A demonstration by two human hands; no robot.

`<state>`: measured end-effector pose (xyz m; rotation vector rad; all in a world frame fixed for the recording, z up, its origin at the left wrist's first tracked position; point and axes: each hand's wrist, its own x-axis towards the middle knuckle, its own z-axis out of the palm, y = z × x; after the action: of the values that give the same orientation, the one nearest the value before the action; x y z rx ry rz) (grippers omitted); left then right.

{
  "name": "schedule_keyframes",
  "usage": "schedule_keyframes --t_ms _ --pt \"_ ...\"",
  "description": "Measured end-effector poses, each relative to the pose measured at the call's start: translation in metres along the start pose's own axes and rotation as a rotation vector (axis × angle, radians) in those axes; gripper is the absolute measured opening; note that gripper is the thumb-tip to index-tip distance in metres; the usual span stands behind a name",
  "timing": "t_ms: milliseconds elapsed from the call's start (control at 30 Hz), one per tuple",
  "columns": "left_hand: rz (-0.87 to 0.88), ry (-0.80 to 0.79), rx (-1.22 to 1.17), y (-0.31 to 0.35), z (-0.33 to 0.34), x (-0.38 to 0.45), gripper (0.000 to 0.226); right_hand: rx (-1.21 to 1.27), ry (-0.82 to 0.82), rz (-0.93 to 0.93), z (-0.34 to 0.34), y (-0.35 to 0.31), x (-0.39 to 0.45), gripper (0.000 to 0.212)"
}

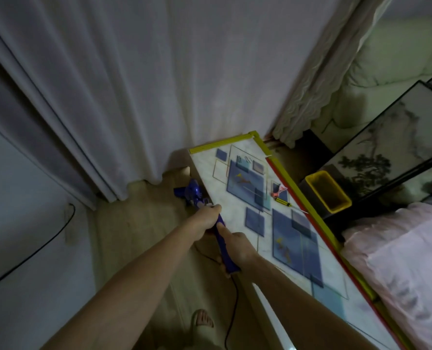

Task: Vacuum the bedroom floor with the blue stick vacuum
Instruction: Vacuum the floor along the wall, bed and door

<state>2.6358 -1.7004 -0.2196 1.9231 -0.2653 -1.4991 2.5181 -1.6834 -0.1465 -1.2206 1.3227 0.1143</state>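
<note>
Both arms outstretched, left hand (206,219) and right hand (236,246) grip the vacuum (221,238).

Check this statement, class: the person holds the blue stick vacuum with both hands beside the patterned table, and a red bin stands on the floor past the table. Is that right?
One detail is wrong. The head view shows a yellow bin, not red. The rest stands: left hand and right hand both grip the blue stick vacuum beside the patterned table.
</note>
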Motion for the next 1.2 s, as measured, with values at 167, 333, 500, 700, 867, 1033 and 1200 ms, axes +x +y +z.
schedule_keyframes --t_ms 167,333,500,700,867,1033,1200 --pt "-0.025 0.01 0.056 -0.015 -0.015 -0.011 0.055 0.051 -0.063 0.031 0.013 0.007 -0.019 0.048" --pt "-0.044 0.006 0.034 -0.034 -0.014 -0.063 0.056 0.038 -0.13 0.02 0.012 0.018 -0.064 0.044" --pt "-0.15 -0.02 -0.079 -0.056 -0.013 -0.13 0.045 -0.011 -0.202 0.071 0.019 0.038 -0.107 0.044" --pt "-0.22 -0.019 -0.177 -0.077 0.004 -0.14 0.041 -0.075 -0.243 0.073 0.0 0.053 -0.125 0.044" --pt "-0.198 -0.041 -0.272 -0.075 0.022 -0.108 0.053 -0.302 -0.199 -0.013 -0.029 0.051 -0.101 0.048" --pt "-0.199 -0.027 -0.411 -0.06 0.014 -0.1 0.034 -0.475 -0.153 -0.097 -0.019 0.053 -0.061 0.049" --pt "-0.181 0.103 -0.347 -0.05 -0.023 -0.075 0.023 -0.489 -0.171 -0.192 0.02 0.035 -0.021 0.046"
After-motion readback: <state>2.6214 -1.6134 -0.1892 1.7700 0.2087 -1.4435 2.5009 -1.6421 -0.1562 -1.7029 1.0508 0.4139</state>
